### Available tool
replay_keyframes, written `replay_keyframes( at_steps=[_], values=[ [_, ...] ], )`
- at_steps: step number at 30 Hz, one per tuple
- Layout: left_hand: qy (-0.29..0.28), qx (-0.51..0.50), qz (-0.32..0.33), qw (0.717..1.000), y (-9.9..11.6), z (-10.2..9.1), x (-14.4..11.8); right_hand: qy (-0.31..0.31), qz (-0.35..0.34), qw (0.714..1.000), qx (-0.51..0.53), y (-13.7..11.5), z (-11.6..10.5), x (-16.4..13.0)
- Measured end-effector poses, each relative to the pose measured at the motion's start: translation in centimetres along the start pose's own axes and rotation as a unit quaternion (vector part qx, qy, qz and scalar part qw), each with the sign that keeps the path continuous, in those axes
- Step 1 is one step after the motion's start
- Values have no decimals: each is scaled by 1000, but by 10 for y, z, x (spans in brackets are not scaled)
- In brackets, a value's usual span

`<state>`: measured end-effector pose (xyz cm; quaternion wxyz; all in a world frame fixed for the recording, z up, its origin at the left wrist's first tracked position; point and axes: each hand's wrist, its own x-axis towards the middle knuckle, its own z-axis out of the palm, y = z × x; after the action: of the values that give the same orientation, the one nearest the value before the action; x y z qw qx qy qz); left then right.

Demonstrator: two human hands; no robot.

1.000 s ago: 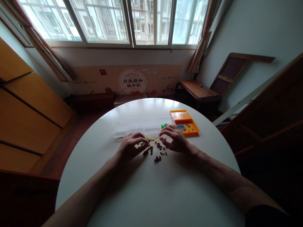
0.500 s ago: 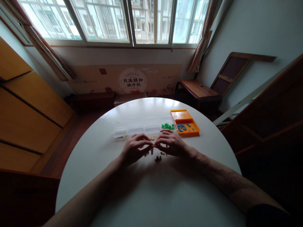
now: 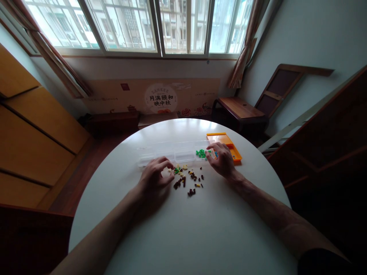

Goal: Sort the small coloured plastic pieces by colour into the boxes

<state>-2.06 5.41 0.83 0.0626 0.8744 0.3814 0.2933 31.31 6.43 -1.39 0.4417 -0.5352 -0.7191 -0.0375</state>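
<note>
The right hand [image 3: 222, 160] hovers with fingers curled over the green pieces [image 3: 201, 153] in the clear tray [image 3: 183, 153], beside the orange tray [image 3: 228, 145]; whether it holds a piece cannot be determined. The left hand [image 3: 155, 178], fingers narrowly pinched, rests at the loose bricks [image 3: 187, 179] on the bench [image 3: 200, 229]. Risk: a sweeping wrist could scatter the loose bricks or drop a piece into the wrong compartment.

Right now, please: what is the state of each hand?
Left hand: fingers curled beside the loose pieces; any grip cannot be told.
Right hand: by the green pieces; cannot be told.
</note>
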Motion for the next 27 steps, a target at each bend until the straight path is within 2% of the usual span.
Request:
replay_keyframes(
  at_steps=[8, 20, 27],
  values=[
    [-14, 6, 2, 1000, 8, 6, 4, -53, -43, 996, 53, -16, 4, -5],
    [-21, 17, 11, 1000, 6, 9, 5, -72, -59, 992, 87, -18, 4, -6],
    [-20, 47, 40, 998, 0, 13, 4, -81, -61, 991, 92, -17, 6, -7]
  ],
)
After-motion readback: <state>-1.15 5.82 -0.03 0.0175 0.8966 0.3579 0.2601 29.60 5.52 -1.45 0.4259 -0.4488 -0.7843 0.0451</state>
